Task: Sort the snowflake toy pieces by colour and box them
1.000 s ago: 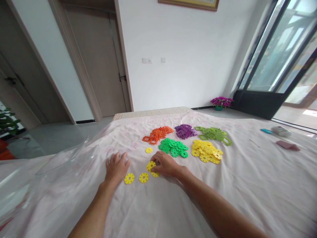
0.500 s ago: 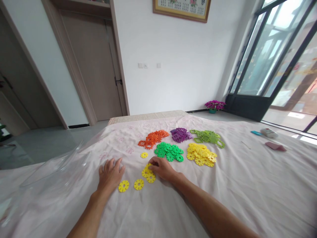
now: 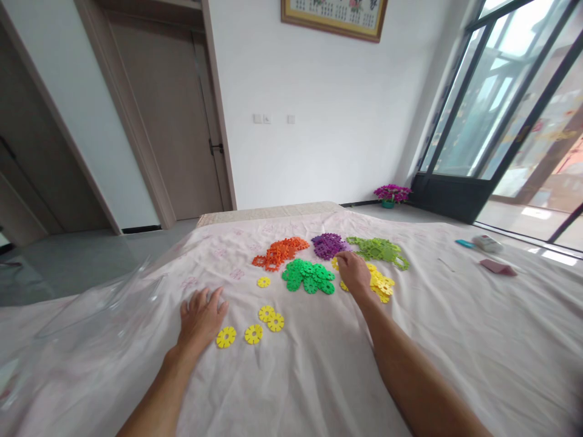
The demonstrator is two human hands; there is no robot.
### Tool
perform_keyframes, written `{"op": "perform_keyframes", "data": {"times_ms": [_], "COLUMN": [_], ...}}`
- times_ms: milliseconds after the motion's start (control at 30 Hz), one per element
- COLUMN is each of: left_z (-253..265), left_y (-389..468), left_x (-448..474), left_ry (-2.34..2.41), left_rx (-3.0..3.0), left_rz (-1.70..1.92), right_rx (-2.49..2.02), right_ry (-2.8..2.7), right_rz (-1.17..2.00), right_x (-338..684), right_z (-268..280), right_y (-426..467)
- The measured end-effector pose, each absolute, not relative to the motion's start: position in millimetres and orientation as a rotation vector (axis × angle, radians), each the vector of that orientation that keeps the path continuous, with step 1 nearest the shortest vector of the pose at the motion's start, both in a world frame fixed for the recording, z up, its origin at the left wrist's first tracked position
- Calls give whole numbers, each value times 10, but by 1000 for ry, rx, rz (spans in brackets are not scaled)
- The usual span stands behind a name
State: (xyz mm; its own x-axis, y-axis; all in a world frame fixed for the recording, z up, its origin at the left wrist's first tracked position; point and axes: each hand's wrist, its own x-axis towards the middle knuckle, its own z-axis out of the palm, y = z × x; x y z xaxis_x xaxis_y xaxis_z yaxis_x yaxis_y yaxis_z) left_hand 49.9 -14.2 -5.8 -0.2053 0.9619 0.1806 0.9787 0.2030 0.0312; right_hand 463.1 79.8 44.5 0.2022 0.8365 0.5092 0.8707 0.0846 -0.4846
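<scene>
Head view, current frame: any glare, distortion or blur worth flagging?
Head view: daylight blows out parts of the glass door at right; head view: the brown door at left leans, likely wide-angle distortion; head view: the loose yellow discs still show their slots, while the right hand looks slightly soft.

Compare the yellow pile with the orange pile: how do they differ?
Shape: the yellow pile shows round notched discs; the orange pile shows squarish pieces, some with open middles.
Position: the yellow pile is nearer the camera and farther right; the orange pile is farther back and left.
View: the right hand partly covers the yellow pile; the orange pile has no hand over it.
Shared: both lie heaped on the cloth.
</scene>
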Motion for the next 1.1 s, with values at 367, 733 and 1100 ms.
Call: {"op": "perform_keyframes", "data": {"times_ms": [367,733,1100], "left_z": [-40,-43,-39], "left_y": [-165,-161,-167], "left_x": [505,486,498], "left_ry": [-2307,-2318,-2321], "left_rx": [-1910,-1930,-1931], "left_rz": [-233,-265,-286], "right_rx": [-1633,-1105,-1144], "right_ry": [-1570,-2407,-2482], "right_rz": [-167,536,675], "right_x": [4576,3385,3293], "right_z": [408,421,420], "right_y": [808,201,85]}}
